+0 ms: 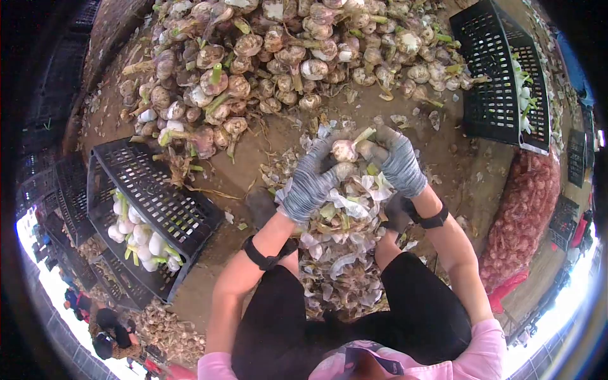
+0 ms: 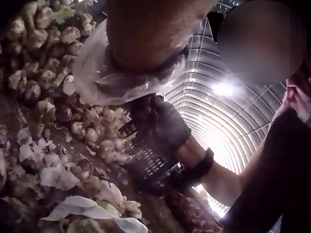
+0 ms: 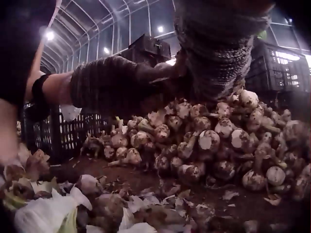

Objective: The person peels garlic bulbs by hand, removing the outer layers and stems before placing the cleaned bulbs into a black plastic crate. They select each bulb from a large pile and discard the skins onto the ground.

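Between both hands in the head view is a garlic bulb point(image 1: 344, 151), its cut stem point(image 1: 364, 135) slanting up to the right. My left hand point(image 1: 308, 183), in a grey striped glove, grips the bulb with fingers behind it and thumb below. My right hand point(image 1: 401, 163), gloved alike, has its thumb at the bulb's right side and curled fingers by the stem. Below them, a heap of peeled skins point(image 1: 342, 247) lies between the legs. The wrist views show the gloved right hand point(image 2: 167, 124) and left hand point(image 3: 126, 80) from the side; the bulb is hidden there.
A large pile of unpeeled garlic point(image 1: 285, 57) lies ahead. A tilted black crate point(image 1: 158, 190) with white bulbs point(image 1: 142, 237) stands left, another crate point(image 1: 487, 69) at the far right. Beside it lies a full red mesh sack point(image 1: 522, 209). Other people point(image 1: 111, 329) are at lower left.
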A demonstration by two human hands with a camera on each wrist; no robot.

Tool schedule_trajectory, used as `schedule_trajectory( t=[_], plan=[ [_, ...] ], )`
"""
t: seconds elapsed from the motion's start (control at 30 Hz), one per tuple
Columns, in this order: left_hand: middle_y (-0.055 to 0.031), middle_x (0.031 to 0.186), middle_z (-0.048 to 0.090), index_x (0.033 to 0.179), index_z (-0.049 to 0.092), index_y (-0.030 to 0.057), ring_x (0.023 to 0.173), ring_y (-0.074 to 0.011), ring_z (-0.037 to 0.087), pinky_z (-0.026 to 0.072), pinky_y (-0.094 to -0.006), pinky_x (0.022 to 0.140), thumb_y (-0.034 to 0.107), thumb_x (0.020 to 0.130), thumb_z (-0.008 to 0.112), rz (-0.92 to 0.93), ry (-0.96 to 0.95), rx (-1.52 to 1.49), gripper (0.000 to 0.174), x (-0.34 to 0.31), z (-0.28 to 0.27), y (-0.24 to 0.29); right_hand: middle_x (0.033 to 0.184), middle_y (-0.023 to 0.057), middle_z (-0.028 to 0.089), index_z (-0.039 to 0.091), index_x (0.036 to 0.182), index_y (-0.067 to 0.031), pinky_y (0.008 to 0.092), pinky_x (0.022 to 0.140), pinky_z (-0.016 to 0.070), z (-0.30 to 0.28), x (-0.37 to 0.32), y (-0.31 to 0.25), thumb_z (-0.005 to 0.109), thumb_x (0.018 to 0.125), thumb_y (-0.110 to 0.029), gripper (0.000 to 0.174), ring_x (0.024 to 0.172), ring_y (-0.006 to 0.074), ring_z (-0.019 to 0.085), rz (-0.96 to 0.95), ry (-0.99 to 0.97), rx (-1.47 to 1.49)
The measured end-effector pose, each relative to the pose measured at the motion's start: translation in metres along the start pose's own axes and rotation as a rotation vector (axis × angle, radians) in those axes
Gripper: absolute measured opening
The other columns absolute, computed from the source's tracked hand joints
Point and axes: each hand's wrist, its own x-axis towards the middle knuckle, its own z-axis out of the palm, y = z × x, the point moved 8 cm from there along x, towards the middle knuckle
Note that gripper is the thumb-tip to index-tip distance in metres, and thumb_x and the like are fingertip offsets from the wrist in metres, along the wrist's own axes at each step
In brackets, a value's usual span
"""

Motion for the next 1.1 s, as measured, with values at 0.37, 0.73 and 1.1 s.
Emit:
schedule_trajectory(
  t=[0.37,0.73,1.1],
  plan=[
    [-0.0014,0.108,0.052,0.122,0.045,0.007,0.095,-0.0099,0.051,0.0432,-0.0228,0.08,0.03,0.082,0.06,-0.087,0.068,-0.319,0.048,0.001,-0.001,-0.014,0.083,0.0071,0.06,0.054,0.105,0.0019,0.0285,0.068,0.0462,0.007,-0.011,0.0,0.058,0.084,-0.023,0.033,0.074,0.0139,0.054,0.046,-0.017,0.234],
    [-0.0072,0.124,0.041,0.129,0.033,0.0021,0.113,-0.0159,0.042,0.0336,-0.0297,0.098,0.007,0.088,0.051,0.131,0.026,0.065,0.045,0.0,-0.002,-0.002,0.087,0.0018,0.06,0.057,0.1,-0.0031,0.0241,0.069,0.0459,0.008,-0.009,-0.02,0.062,0.083,-0.02,0.025,0.077,0.0078,0.053,0.049,0.054,0.306],
    [-0.003,0.104,0.057,0.117,0.05,0.0074,0.087,-0.0106,0.054,0.045,-0.0234,0.074,0.042,0.088,0.047,-0.237,0.065,-0.239,0.046,-0.004,-0.004,-0.028,0.09,0.0078,0.062,0.059,0.101,-0.0042,0.0289,0.074,0.0467,0.008,-0.012,-0.038,0.064,0.077,-0.013,0.026,0.081,0.0159,0.058,-0.227,-0.004,0.069]
  ],
)
